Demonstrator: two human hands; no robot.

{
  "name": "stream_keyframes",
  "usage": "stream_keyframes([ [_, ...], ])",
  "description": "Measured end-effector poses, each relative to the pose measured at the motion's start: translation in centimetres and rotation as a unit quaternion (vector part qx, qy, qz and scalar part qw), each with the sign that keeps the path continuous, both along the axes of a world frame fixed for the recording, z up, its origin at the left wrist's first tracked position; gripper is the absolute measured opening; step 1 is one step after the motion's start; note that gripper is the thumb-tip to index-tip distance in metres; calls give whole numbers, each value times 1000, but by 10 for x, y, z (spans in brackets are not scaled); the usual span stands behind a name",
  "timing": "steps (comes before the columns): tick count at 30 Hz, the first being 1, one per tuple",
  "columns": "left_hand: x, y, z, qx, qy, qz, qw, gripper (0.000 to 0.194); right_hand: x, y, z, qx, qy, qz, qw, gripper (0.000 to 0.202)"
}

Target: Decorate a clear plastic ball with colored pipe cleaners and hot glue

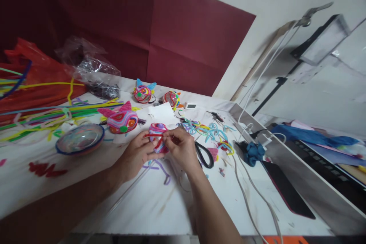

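The left hand (136, 155) cups a small pipe-cleaner ball (158, 137) from below and behind; its grip is closed on the ball, just above the tabletop (148, 202). The right hand (180, 148) pinches a red pipe-cleaner end (153, 135) against the ball's front, grip closed. Judged from its look, the ball is light, fuzzy and springy; wire strands bend easily, so hold the body, not loose ends. Black-handled scissors (204, 155) lie just beside the right hand; the white tabletop carries finished animal-like heads (121, 119), loose pipe cleaners (42, 116) and cables; a maroon backdrop (171, 38) stands behind.
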State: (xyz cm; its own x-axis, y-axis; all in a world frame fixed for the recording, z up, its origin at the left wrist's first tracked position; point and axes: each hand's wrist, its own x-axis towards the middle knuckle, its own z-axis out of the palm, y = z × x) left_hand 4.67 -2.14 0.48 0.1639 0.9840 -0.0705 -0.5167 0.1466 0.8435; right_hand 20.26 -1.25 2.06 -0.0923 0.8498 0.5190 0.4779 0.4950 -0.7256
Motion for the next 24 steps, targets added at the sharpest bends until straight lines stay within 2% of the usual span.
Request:
stream_keyframes([
  [10,0,3,-4,4,18,-5,1000,38,2,0,1,2,-32,5,999,12],
  [14,0,3,-5,2,21,-3,1000,44,3,0,0,1,-33,1,999,13],
  [20,-1,2,-4,-7,25,8,1000,50,5,2,-1,-13,12,29,999,17],
  [24,0,2,-4,-5,23,7,1000,51,9,5,-3,-66,65,46,995,18],
])
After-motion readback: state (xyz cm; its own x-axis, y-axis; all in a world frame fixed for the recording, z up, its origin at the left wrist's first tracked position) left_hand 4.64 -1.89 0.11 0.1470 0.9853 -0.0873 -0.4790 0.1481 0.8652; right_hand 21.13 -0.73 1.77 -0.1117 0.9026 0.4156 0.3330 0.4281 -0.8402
